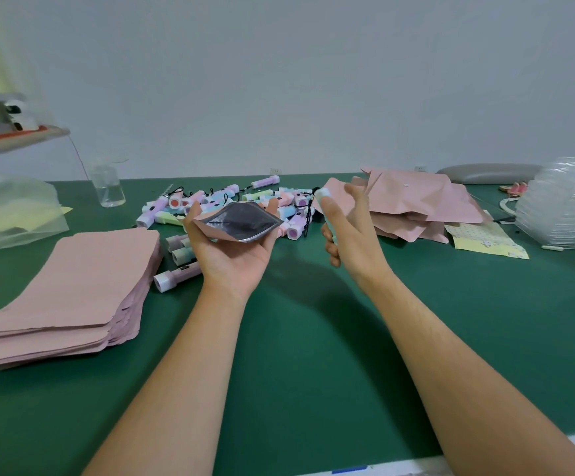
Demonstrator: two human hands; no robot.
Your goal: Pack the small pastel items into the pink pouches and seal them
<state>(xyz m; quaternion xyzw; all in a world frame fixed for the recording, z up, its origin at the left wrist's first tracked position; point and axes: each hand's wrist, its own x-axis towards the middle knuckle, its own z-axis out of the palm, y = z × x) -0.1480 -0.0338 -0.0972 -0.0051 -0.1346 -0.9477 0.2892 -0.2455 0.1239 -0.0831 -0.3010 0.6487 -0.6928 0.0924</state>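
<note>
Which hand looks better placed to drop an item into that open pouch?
Right hand: it already grips a pale mint item beside the open pink foil-lined pouch, which the left hand holds.

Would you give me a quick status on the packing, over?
Left grip cradles pink pouch, mouth spread open. Right grip holds pastel item, apart from pouch, not yet in. Nothing between them.

The pouch (pixel 236 225) in my left hand (pixel 234 259) is dusty pink outside and dark silver inside. The item (pixel 322 194) in my right hand (pixel 354 235) is pale mint, capped white. The heap (pixel 224 197) by the green tabletop's (pixel 313 338) far edge mixes lilac, pink, blue and green. The sheet (pixel 485 237) near the right edge is yellow with dots.
</note>
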